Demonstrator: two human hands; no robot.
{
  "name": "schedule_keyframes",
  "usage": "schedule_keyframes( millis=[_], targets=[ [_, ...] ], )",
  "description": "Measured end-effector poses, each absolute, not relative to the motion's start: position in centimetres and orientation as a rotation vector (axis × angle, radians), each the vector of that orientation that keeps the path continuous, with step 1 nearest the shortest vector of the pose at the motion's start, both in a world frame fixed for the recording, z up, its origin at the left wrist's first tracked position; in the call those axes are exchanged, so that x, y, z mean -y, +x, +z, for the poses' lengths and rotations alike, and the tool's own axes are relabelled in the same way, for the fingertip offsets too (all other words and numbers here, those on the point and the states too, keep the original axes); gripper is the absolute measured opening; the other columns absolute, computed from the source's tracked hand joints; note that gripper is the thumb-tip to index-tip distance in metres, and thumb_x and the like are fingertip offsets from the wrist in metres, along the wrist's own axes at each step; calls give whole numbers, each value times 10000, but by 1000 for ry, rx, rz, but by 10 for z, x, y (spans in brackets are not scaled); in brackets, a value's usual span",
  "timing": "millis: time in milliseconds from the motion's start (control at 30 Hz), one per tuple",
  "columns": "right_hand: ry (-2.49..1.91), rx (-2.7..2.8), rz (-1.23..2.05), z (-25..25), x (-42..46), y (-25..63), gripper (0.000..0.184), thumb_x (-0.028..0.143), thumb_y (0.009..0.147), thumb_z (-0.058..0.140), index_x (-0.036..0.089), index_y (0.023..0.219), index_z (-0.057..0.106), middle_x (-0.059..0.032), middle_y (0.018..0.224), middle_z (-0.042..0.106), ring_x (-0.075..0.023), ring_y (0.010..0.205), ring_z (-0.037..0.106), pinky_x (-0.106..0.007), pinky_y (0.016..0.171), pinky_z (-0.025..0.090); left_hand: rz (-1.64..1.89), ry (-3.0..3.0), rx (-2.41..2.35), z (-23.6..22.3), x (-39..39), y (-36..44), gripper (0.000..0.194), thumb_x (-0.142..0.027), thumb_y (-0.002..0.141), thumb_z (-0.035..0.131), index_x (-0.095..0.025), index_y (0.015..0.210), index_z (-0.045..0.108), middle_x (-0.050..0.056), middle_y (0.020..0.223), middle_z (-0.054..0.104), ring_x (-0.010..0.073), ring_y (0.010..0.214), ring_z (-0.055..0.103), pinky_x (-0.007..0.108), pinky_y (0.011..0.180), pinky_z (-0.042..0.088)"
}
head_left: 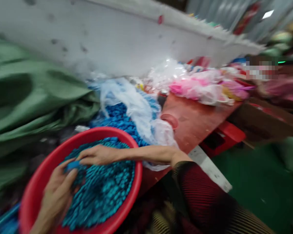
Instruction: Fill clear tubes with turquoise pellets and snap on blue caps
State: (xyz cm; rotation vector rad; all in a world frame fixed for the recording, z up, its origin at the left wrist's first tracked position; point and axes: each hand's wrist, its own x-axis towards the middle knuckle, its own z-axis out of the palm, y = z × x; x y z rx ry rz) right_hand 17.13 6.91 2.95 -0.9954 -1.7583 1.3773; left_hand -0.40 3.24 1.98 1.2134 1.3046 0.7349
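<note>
A red basin (136, 182) holds a heap of small teal-blue pieces (104, 185). Over the left part of the heap, my left hand (60, 187) has its thumb and fingers closed around a small blue plastic piece (72, 165). A darker teal clump shows below that piece, too blurred to make out. My right hand (99, 155) reaches across the basin from the right, its fingers bent and pinched together at the edge of the same blue piece. Its fingertips are partly hidden, and both hands are a little smeared by motion.
Behind the basin, a clear plastic bag (136, 110) lies over more blue pieces (119, 115). Green cloth (39, 94) bulges at the left. Pink and white bags (197, 86) sit on the reddish table (192, 118). A red stool (227, 136) and cardboard box (266, 120) stand at right.
</note>
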Motion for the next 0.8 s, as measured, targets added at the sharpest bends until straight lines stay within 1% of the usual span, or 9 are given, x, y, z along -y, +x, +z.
schedule_keyframes(
  millis=[67,100,167,267,333,467,567,700,800],
  targets=[
    [-1018,1654,1550,27,-59,173,89,206,864,526,188,802,587,73,598,566,-57,491,492,-174,467,411,780,1110,-1142,27,-27,-2,512,-462,757,647,-301,1200,445,-24,902,627,99,578,539,203,443,381],
    [-1032,1589,1644,25,-57,174,101,248,875,508,192,821,573,58,616,574,-61,463,474,-180,415,384,781,1076,-1077,29,-26,-1,586,-469,720,680,-261,1206,428,-11,876,622,106,577,550,198,429,368],
    [-1039,1481,1725,21,-55,173,96,260,869,489,207,800,529,47,616,558,-62,432,445,-182,374,363,781,1041,-1007,28,-28,-1,679,-478,672,713,-201,1207,401,9,865,614,106,550,553,194,403,348],
    [-995,1403,1784,18,-57,171,48,268,833,519,230,854,539,28,645,570,-73,446,456,-202,391,392,808,1046,-910,21,-31,-6,655,-486,698,690,-173,1191,392,22,864,602,99,539,558,187,392,339],
    [-1001,1392,1726,17,-58,169,80,259,802,549,245,880,542,22,663,576,-85,454,466,-220,399,400,823,1066,-868,15,-30,-9,603,-473,737,660,-172,1188,397,14,837,585,95,542,558,181,392,336],
    [-1051,1527,1627,17,-54,166,81,273,808,533,247,881,554,18,635,553,-96,423,428,-247,384,359,852,1094,-862,8,-27,-12,573,-451,772,630,-183,1214,383,6,834,569,90,530,559,176,383,332],
    [-1078,1612,1505,16,-49,163,105,269,829,511,238,911,570,10,681,561,-111,497,475,-257,440,397,860,1099,-863,7,-27,-11,581,-448,774,627,-184,1228,378,8,842,566,91,529,558,177,383,332],
    [-1030,1731,1264,14,-48,164,129,249,829,541,209,945,582,-3,812,614,-133,761,579,-264,650,482,857,1095,-868,7,-27,-11,541,-430,780,625,-195,1212,400,-14,804,535,86,535,555,178,398,336],
    [-1050,1724,1106,13,-51,168,205,253,837,546,199,1031,585,-20,915,643,-144,857,597,-292,752,495,869,1105,-847,7,-27,-10,464,-421,793,613,-192,1147,418,-21,789,533,85,553,558,181,425,352]
  ],
)
